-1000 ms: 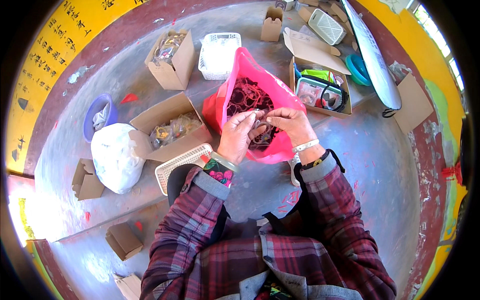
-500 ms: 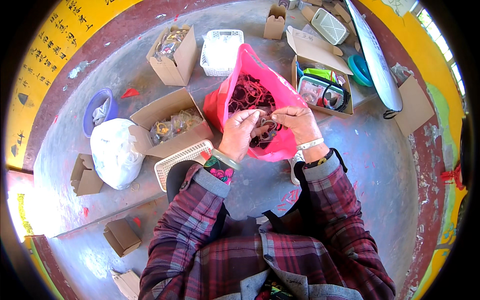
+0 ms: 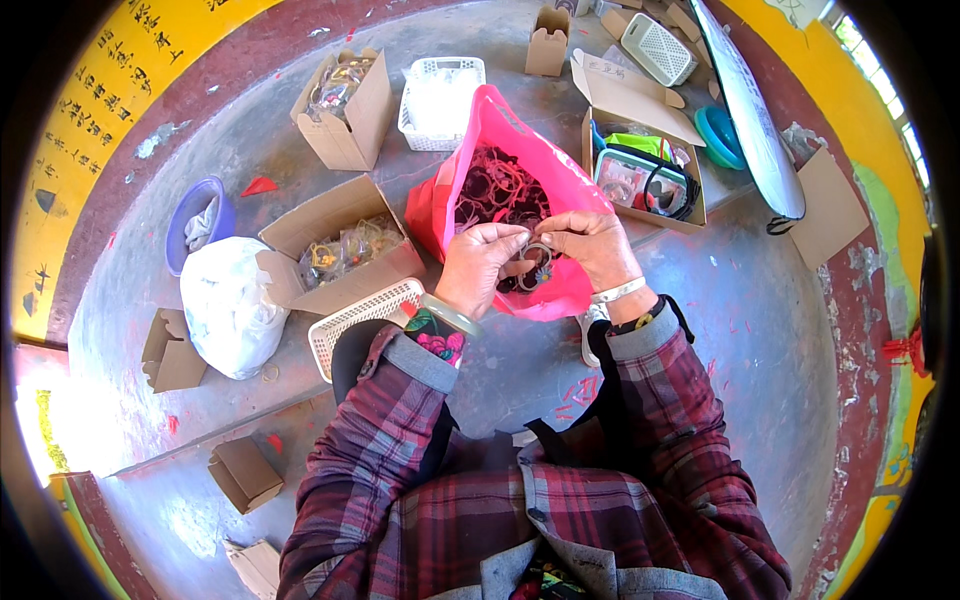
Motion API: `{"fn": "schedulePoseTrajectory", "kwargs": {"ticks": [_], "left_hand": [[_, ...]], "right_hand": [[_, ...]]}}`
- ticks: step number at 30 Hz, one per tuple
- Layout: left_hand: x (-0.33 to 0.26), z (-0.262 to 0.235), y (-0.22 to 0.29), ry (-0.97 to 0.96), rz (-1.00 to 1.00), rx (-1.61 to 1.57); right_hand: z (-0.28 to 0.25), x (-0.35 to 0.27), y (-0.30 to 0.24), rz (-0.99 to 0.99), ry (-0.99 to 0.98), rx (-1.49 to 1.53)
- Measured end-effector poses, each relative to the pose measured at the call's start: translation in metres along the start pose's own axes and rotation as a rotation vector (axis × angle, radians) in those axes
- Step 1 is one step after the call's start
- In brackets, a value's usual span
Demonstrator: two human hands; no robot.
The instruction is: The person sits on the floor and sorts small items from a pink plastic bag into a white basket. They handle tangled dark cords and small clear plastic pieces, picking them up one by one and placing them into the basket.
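Above the mouth of a bright pink bag [image 3: 566, 185], both my hands are closed in a fingertip pinch. Between them hangs a pale cord loop [image 3: 541, 262] with a small flower-shaped charm at its lower end. My left hand [image 3: 478, 266] grips it from one side, thumb and forefinger together. From the other side my right hand [image 3: 594, 252] pinches the loop's upper part, its fingertips almost touching the left ones. Inside the bag lies a tangle of dark and pale cord loops [image 3: 495, 188]; the hands hide part of it.
An open cardboard box of bagged items [image 3: 395, 270] and a cream plastic basket [image 3: 330, 340] stand left of the bag. A white bundle [image 3: 235, 310] and a purple basin [image 3: 180, 235] are farther left. Beyond the bag are a white basket [image 3: 420, 135] and a box with a clear case [image 3: 690, 215].
The loop with its charm now hangs more plainly open below my fingertips. Both hands stay in nearly the same place, still pinching.
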State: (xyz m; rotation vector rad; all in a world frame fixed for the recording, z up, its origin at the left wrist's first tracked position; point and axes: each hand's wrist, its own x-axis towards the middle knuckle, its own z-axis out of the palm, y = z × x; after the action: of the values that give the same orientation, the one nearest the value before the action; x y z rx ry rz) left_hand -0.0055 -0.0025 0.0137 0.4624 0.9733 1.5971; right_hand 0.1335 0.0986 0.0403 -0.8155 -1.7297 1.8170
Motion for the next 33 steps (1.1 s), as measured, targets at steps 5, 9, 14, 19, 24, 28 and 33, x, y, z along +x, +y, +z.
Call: {"fn": "schedulePoseTrajectory", "kwargs": {"ticks": [5,9,14,19,24,28,33], "left_hand": [[0.0,-0.001,0.001,-0.027,-0.018,0.008],[0.0,-0.003,0.003,-0.072,-0.035,-0.017],[-0.002,-0.002,0.008,-0.101,-0.077,-0.057],[-0.001,-0.008,0.013,-0.197,-0.117,-0.155],[-0.001,-0.006,0.014,-0.189,-0.134,-0.185],[0.0,-0.003,0.009,-0.134,-0.113,-0.127],[0.001,-0.003,0.007,-0.11,-0.101,-0.133]], "right_hand": [[-0.001,-0.001,-0.002,0.027,-0.013,0.056],[-0.001,-0.003,-0.004,0.014,-0.035,0.07],[-0.007,0.0,0.002,-0.002,-0.084,0.111],[-0.009,0.0,0.001,-0.069,-0.1,-0.005],[-0.008,0.0,0.002,-0.096,-0.08,-0.064],[-0.006,0.0,0.001,-0.12,-0.071,-0.097],[-0.005,0.0,0.0,-0.187,-0.056,-0.196]]}}
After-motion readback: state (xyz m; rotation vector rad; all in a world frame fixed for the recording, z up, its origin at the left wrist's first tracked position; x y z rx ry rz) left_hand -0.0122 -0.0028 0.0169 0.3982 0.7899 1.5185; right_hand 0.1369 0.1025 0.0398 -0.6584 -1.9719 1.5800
